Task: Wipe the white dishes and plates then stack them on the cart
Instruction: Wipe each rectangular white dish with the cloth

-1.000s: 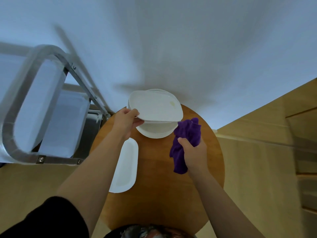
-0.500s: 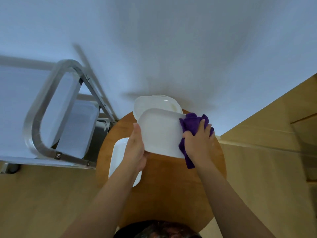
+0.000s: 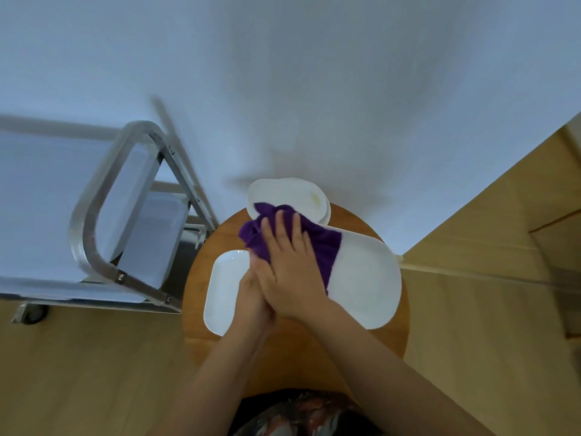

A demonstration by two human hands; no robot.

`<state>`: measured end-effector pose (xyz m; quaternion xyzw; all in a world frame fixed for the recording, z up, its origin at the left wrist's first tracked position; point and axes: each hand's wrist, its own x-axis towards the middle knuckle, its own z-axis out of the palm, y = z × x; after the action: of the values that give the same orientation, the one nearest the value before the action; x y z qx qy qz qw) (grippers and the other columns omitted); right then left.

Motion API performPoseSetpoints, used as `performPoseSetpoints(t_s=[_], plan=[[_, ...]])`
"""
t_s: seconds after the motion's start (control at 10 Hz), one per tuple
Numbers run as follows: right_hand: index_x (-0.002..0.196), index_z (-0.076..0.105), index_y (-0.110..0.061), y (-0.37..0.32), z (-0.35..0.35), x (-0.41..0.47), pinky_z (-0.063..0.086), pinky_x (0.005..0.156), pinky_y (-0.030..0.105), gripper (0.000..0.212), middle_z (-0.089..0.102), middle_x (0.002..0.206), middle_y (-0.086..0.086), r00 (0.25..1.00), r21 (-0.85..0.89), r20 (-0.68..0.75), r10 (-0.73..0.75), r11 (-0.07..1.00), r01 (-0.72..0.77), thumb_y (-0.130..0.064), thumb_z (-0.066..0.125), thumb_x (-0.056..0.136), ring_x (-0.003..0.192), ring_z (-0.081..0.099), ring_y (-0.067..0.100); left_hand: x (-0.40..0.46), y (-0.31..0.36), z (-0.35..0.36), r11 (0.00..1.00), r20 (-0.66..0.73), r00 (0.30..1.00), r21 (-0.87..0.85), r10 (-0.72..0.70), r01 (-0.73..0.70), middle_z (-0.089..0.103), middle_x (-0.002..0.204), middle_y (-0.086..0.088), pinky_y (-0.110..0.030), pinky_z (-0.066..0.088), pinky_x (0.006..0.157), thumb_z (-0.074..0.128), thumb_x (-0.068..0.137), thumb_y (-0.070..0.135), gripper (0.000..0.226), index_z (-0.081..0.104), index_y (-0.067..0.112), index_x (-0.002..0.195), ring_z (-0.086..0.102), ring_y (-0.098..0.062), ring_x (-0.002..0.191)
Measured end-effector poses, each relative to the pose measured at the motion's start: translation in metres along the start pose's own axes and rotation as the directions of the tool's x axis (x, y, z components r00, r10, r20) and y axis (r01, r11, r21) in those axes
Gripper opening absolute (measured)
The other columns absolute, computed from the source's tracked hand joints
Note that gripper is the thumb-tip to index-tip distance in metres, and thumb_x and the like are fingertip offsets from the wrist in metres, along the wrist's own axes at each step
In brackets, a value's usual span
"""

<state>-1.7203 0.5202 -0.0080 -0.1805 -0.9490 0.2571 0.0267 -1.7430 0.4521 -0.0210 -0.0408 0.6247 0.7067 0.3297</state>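
The right hand [image 3: 287, 262] presses a purple cloth [image 3: 317, 247] flat-fingered onto a white dish [image 3: 364, 278]; the left hand [image 3: 251, 297] grips that dish's left edge above a round wooden table [image 3: 314, 357].

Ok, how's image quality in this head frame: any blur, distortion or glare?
Head view: wide-angle bending curves the cart frame and the round table's edge; the cart looks motion-smeared; the right hand on the purple cloth is fairly sharp; soft shadows on the wall; no harsh glare on the held plate.
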Motion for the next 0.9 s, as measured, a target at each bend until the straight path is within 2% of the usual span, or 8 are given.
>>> performPoseSetpoints(t_s=[0.1,0.2,0.3,0.4,0.5,0.6,0.7,0.9], plan=[[0.151,0.005,-0.026,-0.003,-0.006,-0.002,-0.016,0.108,0.02,0.055,-0.001,0.159,-0.005,0.987,0.149,0.093,-0.128,0.982,0.114,-0.036,0.024,0.1,0.143,-0.015,0.009,-0.01,0.004,-0.004,0.986,0.0,1.0,-0.167,0.026,-0.025,0.055,0.123,-0.006,-0.029,0.045,0.092,0.035,0.094,0.031,0.046,0.037,0.018,0.138,0.056,-0.018,0.115],[0.151,0.009,-0.027,-0.002,-0.011,-0.006,-0.012,0.109,0.02,0.054,0.002,0.159,-0.008,0.973,0.166,0.132,-0.189,0.972,0.166,-0.036,0.026,0.1,0.144,-0.009,0.01,-0.017,0.014,-0.003,0.967,0.001,0.998,-0.25,0.057,-0.055,0.059,0.117,-0.001,-0.033,0.046,0.092,0.036,0.094,0.036,0.045,0.037,0.024,0.137,0.056,-0.019,0.116],[0.15,0.008,-0.031,0.0,-0.018,-0.006,-0.013,0.11,0.025,0.054,-0.001,0.159,-0.008,0.974,0.1,0.092,-0.206,0.975,0.197,-0.043,0.023,0.1,0.145,-0.011,0.012,-0.014,0.021,-0.001,0.978,-0.055,0.998,-0.203,0.027,-0.037,0.065,0.099,0.008,-0.026,0.053,0.076,0.028,0.101,0.042,0.04,0.049,0.025,0.13,0.063,-0.012,0.103],[0.149,0.013,-0.035,-0.001,-0.027,0.003,-0.011,0.113,0.035,0.055,0.006,0.159,-0.005,0.979,-0.024,-0.016,-0.203,0.979,0.202,-0.048,0.021,0.097,0.145,-0.006,0.02,-0.014,0.027,0.0,0.992,-0.095,0.993,-0.098,0.071,-0.08,0.073,0.088,0.012,-0.032,0.055,0.076,0.027,0.094,0.059,0.039,0.059,0.039,0.101,0.067,-0.011,0.091],[0.144,0.029,-0.033,0.0,-0.039,0.017,0.015,0.111,0.049,0.053,0.036,0.147,0.002,0.986,-0.167,-0.141,-0.093,0.983,0.069,-0.051,0.028,0.095,0.134,0.03,0.031,-0.016,0.032,-0.006,0.996,-0.119,0.989,-0.008,0.087,-0.089,0.073,0.078,0.01,-0.021,0.054,0.056,0.03,0.09,0.063,0.043,0.062,0.035,0.096,0.069,-0.009,0.075],[0.131,0.042,-0.027,0.017,-0.055,0.022,0.046,0.078,0.035,0.051,0.057,0.113,0.0,0.993,-0.056,-0.118,0.022,0.998,-0.029,-0.058,0.04,0.09,0.097,0.057,0.024,-0.017,0.036,-0.009,0.998,-0.201,0.978,0.028,0.062,-0.057,0.072,0.08,-0.001,-0.025,0.055,0.06,0.042,0.09,0.059,0.043,0.064,0.022,0.09,0.067,-0.015,0.073],[0.106,0.049,-0.027,0.031,-0.067,0.018,0.045,0.066,0.031,0.048,0.058,0.091,-0.007,0.993,0.011,-0.075,0.092,0.996,-0.092,-0.068,0.046,0.081,0.08,0.058,0.018,-0.018,0.04,-0.007,0.997,-0.239,0.968,0.038,0.08,-0.073,0.067,0.07,-0.001,-0.029,0.054,0.062,0.048,0.092,0.053,0.038,0.063,0.018,0.085,0.064,-0.015,0.068],[0.09,0.054,-0.029,0.055,-0.095,0.006,0.043,0.061,0.026,0.047,0.061,0.083,-0.01,0.958,0.174,0.104,0.269,0.943,-0.284,-0.07,0.059,0.067,0.074,0.058,0.01,-0.015,0.051,-0.001,0.995,-0.29,0.953,-0.013,0.088,-0.096,0.062,0.056,0.006,-0.017,0.043,0.038,0.051,0.093,0.047,0.032,0.06,0.018,0.085,0.057,-0.007,0.056]])
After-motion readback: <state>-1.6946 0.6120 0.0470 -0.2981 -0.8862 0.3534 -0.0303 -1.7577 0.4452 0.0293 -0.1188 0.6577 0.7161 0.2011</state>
